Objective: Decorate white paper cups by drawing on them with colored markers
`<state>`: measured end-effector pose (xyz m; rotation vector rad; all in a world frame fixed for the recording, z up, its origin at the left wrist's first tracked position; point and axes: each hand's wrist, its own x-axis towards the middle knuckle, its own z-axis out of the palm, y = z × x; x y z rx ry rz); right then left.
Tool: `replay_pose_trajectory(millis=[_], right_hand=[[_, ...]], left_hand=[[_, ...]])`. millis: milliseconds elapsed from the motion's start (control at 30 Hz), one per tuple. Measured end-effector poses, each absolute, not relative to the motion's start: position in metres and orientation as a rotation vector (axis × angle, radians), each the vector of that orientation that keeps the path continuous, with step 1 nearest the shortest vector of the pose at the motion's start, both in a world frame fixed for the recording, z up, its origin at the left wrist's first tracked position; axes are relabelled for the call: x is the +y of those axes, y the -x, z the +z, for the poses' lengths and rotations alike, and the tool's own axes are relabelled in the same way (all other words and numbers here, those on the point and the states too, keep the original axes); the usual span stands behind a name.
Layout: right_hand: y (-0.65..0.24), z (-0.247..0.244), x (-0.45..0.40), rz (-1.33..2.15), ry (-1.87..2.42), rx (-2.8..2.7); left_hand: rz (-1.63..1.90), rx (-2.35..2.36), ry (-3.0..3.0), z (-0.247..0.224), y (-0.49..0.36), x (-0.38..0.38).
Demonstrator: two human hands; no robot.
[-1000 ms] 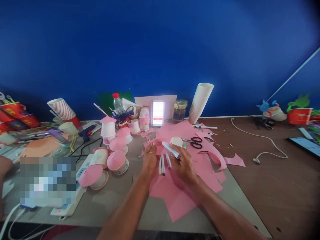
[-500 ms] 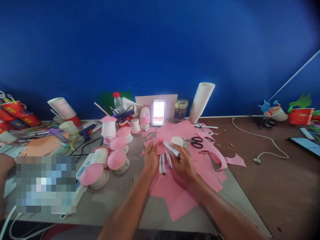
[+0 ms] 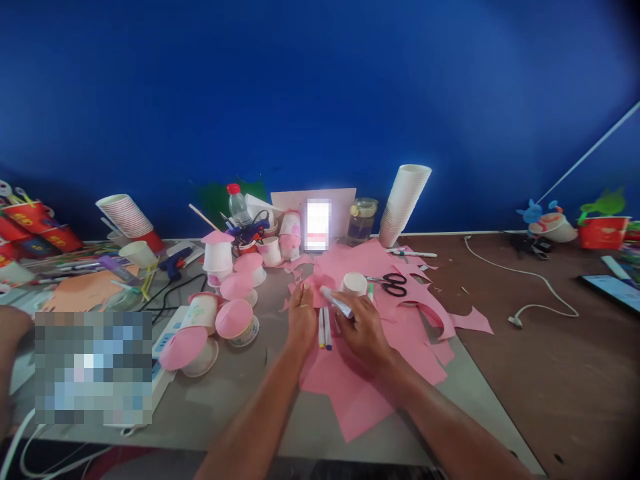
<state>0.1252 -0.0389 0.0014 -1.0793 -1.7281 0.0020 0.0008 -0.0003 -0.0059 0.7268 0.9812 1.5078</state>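
My right hand [image 3: 365, 330] is closed round a white marker [image 3: 336, 302], which slants up and to the left over a small pink paper piece [image 3: 316, 287]. At that piece's left edge is my left hand [image 3: 302, 319], its fingers closed on the paper; the exact grip is partly hidden. Two capped markers [image 3: 325, 328] lie side by side between my hands on pink paper sheets [image 3: 370, 390]. Just beyond my right hand stands a white paper cup [image 3: 355, 283]. Black-handled scissors [image 3: 394, 285] rest to its right.
Several paper cups with pink cone tops [image 3: 234, 319] stand left of my hands, near a power strip [image 3: 167, 357]. At the back are a lit phone [image 3: 318, 225], a glass jar [image 3: 362, 220] and a tall cup stack [image 3: 404, 205]. Another person's arm [image 3: 13, 340] shows at far left.
My right hand has shifted slightly left, bringing the marker's far end lower and closer to my left hand. A third marker lying beside the two is now hidden. My left hand stays almost still.
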Motion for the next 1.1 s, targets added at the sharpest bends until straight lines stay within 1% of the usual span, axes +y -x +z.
replay_pose_trajectory(millis=[133, 233, 367, 500, 633, 833, 967, 1100], right_hand=[[-0.134, -0.001, -0.037, -0.064, 1.206, -1.538], [-0.143, 0.001, -0.035, -0.048, 1.241, -1.363], [-0.149, 0.005, -0.032, 0.208, 1.218, -1.116], [-0.149, 0.006, -0.029, 0.49, 1.025, -1.045], [-0.147, 0.006, -0.03, 0.6, 0.927, -1.077], [-0.142, 0.003, -0.033, 0.541, 1.063, -1.227], [-0.142, 0.004, -0.031, 0.448, 1.124, -1.202], [-0.147, 0.007, -0.027, 0.355, 1.139, -1.154]], left_hand=[[1.504, 0.938, -0.716, 0.004, -0.004, -0.002], [1.522, 0.97, -0.57, 0.008, -0.004, -0.002], [1.507, 0.922, -0.485, 0.012, -0.004, -0.002], [1.416, 0.851, -0.479, 0.015, -0.005, -0.002], [1.338, 0.747, -0.492, 0.017, -0.007, -0.005], [1.237, 0.689, -0.599, 0.022, -0.012, -0.014], [1.198, 0.692, -0.681, 0.021, -0.01, -0.016], [1.059, 0.69, -0.788, 0.019, -0.006, -0.016]])
